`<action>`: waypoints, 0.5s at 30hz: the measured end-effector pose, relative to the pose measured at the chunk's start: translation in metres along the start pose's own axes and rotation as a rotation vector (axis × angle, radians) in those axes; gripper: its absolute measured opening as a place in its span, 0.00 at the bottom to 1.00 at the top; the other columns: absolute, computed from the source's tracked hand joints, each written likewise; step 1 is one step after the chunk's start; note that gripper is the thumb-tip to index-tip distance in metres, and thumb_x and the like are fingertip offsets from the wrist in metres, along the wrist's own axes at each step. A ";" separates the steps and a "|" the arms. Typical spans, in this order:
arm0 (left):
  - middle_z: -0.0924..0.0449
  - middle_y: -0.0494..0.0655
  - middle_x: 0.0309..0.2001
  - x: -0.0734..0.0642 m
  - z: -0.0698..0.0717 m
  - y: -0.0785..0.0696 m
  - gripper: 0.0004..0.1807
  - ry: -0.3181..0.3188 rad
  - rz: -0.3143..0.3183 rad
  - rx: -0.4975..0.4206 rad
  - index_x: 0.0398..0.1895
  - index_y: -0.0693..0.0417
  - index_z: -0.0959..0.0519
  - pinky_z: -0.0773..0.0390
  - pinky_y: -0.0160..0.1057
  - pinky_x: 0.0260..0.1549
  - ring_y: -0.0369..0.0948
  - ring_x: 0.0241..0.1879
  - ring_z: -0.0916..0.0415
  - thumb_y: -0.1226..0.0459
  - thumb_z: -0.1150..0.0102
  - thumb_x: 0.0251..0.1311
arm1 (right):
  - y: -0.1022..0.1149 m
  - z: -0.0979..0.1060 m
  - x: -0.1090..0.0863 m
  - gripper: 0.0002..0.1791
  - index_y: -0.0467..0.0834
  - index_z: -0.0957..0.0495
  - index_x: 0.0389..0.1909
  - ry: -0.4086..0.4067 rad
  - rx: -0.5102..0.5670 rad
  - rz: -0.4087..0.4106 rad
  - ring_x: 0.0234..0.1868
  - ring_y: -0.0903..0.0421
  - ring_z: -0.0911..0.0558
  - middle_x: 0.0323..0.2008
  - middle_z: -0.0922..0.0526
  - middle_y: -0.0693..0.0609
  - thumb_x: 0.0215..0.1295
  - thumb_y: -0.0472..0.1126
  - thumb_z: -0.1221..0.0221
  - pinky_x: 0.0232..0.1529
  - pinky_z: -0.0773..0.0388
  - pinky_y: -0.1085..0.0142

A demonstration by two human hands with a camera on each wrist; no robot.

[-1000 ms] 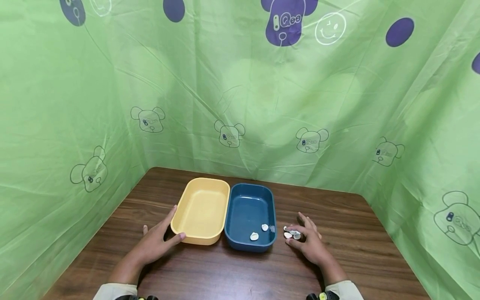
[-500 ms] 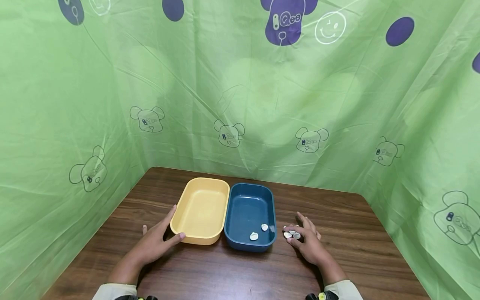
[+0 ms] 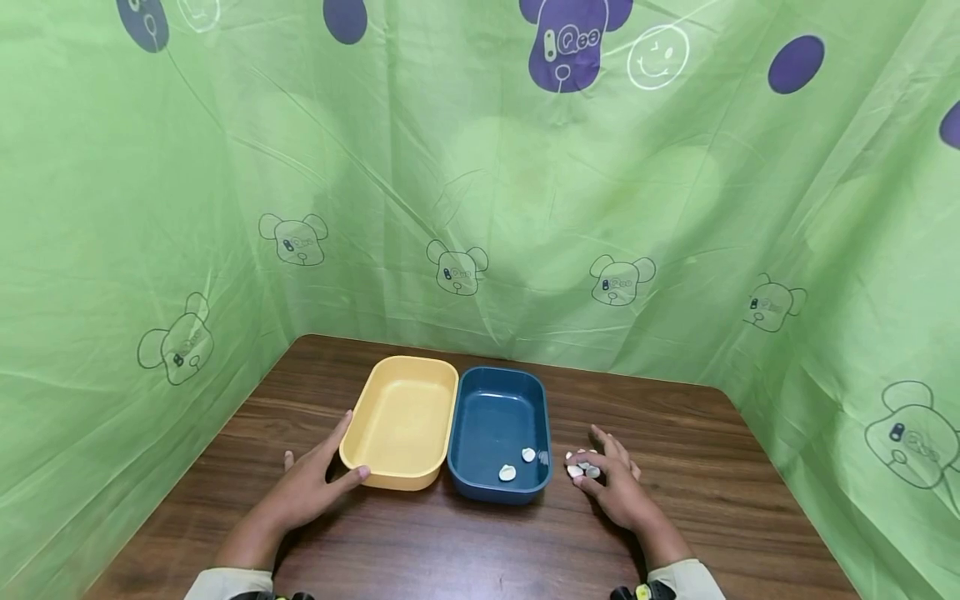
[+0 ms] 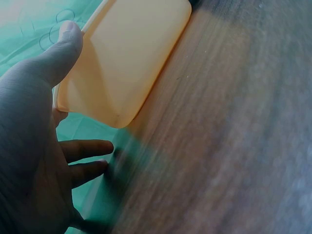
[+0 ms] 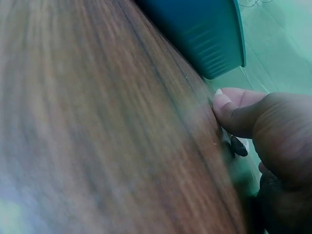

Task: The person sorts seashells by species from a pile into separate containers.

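At the left in the head view, my left hand (image 3: 311,487) touches the near left corner of a yellow tray (image 3: 405,482). Its thumb lies at the near rim and its index finger along the left side; the other fingers spread apart in the left wrist view. My right hand (image 3: 618,483) rests on the table, thumb and index finger on either side of a small heap of white shell-like pieces (image 3: 575,472), partly hidden by the fingers. A blue tray (image 3: 498,492) stands between the hands. Inside it lie two similar white pieces (image 3: 507,473).
Both trays stand side by side on a dark brown wooden table (image 3: 442,550). Green cloth (image 3: 525,183) with printed bear heads hangs behind the table and along both sides.
Both hands, the trays and the white pieces keep their places; the head view has only shifted very slightly.
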State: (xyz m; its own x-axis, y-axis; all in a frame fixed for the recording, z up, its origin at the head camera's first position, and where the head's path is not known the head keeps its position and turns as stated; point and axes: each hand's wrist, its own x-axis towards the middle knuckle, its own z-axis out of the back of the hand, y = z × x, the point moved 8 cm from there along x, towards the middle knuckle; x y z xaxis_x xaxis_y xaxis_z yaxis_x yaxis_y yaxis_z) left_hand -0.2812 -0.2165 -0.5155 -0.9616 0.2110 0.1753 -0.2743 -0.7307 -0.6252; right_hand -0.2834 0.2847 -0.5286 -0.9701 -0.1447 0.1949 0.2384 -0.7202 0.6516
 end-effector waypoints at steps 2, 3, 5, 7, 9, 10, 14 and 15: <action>0.43 0.64 0.85 0.000 0.000 0.001 0.56 -0.001 0.003 -0.002 0.92 0.36 0.58 0.65 0.97 0.62 0.75 0.79 0.39 0.39 0.36 0.73 | 0.000 0.000 0.000 0.13 0.54 0.10 0.50 -0.005 0.004 -0.001 0.84 0.21 0.53 0.86 0.44 0.31 0.68 0.37 0.27 0.69 0.56 0.26; 0.43 0.65 0.85 0.000 0.000 0.001 0.56 -0.001 0.003 -0.002 0.92 0.36 0.58 0.65 0.97 0.62 0.75 0.79 0.39 0.39 0.36 0.73 | 0.000 0.000 0.000 0.12 0.53 0.10 0.49 -0.009 0.009 -0.003 0.84 0.21 0.52 0.85 0.43 0.31 0.68 0.37 0.27 0.69 0.56 0.27; 0.43 0.65 0.85 0.000 0.000 0.001 0.56 -0.001 0.002 -0.001 0.92 0.36 0.59 0.65 0.97 0.62 0.75 0.79 0.39 0.38 0.36 0.73 | -0.001 0.001 0.000 0.12 0.54 0.10 0.49 -0.015 0.017 -0.013 0.84 0.22 0.50 0.85 0.42 0.31 0.67 0.38 0.26 0.69 0.55 0.27; 0.43 0.65 0.85 0.000 0.000 0.001 0.56 -0.001 0.004 -0.002 0.92 0.36 0.59 0.66 0.97 0.63 0.75 0.79 0.39 0.38 0.36 0.73 | -0.002 0.001 0.001 0.12 0.54 0.11 0.48 -0.020 0.023 -0.031 0.84 0.23 0.49 0.85 0.42 0.32 0.66 0.40 0.26 0.70 0.54 0.28; 0.43 0.65 0.85 0.000 0.000 0.001 0.56 0.001 0.006 0.000 0.92 0.36 0.59 0.66 0.96 0.63 0.75 0.79 0.39 0.38 0.36 0.73 | -0.003 0.002 0.001 0.12 0.54 0.11 0.48 -0.028 0.026 -0.045 0.84 0.24 0.47 0.85 0.41 0.33 0.65 0.43 0.24 0.70 0.52 0.29; 0.42 0.65 0.85 0.000 0.000 0.001 0.56 0.001 0.006 0.001 0.92 0.36 0.59 0.65 0.96 0.63 0.75 0.79 0.39 0.38 0.36 0.73 | -0.003 0.003 0.001 0.13 0.54 0.11 0.48 -0.031 0.027 -0.051 0.84 0.25 0.47 0.85 0.40 0.34 0.64 0.44 0.24 0.70 0.51 0.29; 0.42 0.65 0.85 -0.001 0.000 0.000 0.56 0.002 0.005 0.005 0.92 0.37 0.58 0.64 0.96 0.63 0.74 0.79 0.39 0.38 0.36 0.73 | -0.004 0.004 0.002 0.13 0.54 0.11 0.45 -0.047 0.042 -0.056 0.83 0.27 0.44 0.83 0.38 0.35 0.61 0.47 0.21 0.69 0.49 0.32; 0.42 0.65 0.85 -0.001 0.000 0.000 0.56 0.003 0.004 0.005 0.92 0.37 0.58 0.64 0.97 0.63 0.74 0.79 0.39 0.39 0.36 0.73 | -0.004 0.004 0.002 0.13 0.54 0.11 0.43 -0.051 0.048 -0.058 0.83 0.27 0.44 0.83 0.37 0.35 0.60 0.48 0.20 0.69 0.49 0.32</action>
State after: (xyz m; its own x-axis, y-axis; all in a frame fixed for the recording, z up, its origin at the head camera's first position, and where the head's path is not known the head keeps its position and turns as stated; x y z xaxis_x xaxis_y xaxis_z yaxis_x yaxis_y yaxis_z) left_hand -0.2804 -0.2165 -0.5159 -0.9627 0.2100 0.1709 -0.2707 -0.7347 -0.6221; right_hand -0.2865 0.2901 -0.5281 -0.9790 -0.0680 0.1921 0.1850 -0.6925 0.6973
